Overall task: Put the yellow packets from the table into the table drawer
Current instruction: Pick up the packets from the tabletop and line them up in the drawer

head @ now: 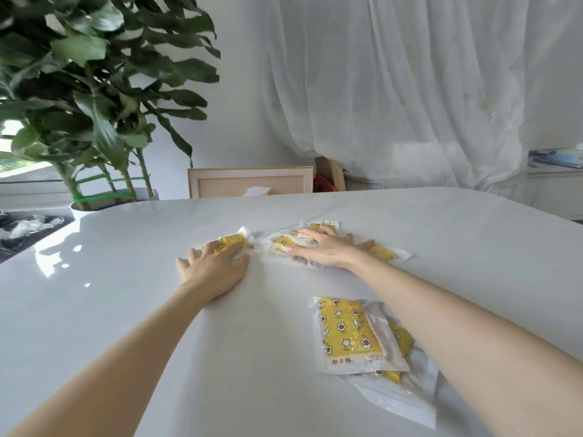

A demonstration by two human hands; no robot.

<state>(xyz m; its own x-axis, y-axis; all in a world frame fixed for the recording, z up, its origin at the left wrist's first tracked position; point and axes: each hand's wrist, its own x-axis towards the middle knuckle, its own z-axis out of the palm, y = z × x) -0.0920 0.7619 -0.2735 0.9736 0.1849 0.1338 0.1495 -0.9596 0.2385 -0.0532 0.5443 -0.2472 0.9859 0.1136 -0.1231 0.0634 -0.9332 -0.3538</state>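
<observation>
A potted plant (79,89) with broad, glossy dark green leaves stands past the table's far left corner. Its stems are bound with green ties and rise out of a round white pot (82,209).

The table (126,310) is white, smooth and shiny, with rounded corners, and light glints on its left side.

The left hand (214,266) lies palm down toward the table's far edge, left of the middle. Its fingers are spread and straight, gripping nothing, and the fingertips rest on a single yellow packet (235,240). This is a flat, crinkly clear plastic sleeve with yellow printed contents.

Behind the far edge stands a pale framed panel (249,182) with a light wooden border.

Just right of the single packet, the right hand (321,250) presses flat on a loose cluster of packets (282,242). Its fingers are extended and relaxed, not curled round anything. One more packet (385,252) sticks out from under the right side of this hand.

Nearer the front edge, right of the middle, lies a stack of packets (347,332). They are rectangular and overlap askew. The top one shows a yellow pattern of stars and small brown and white figures under shiny film. The right forearm crosses above the stack's right side.

A sheer white curtain (410,89) hangs in soft folds behind the right half of the table.
</observation>
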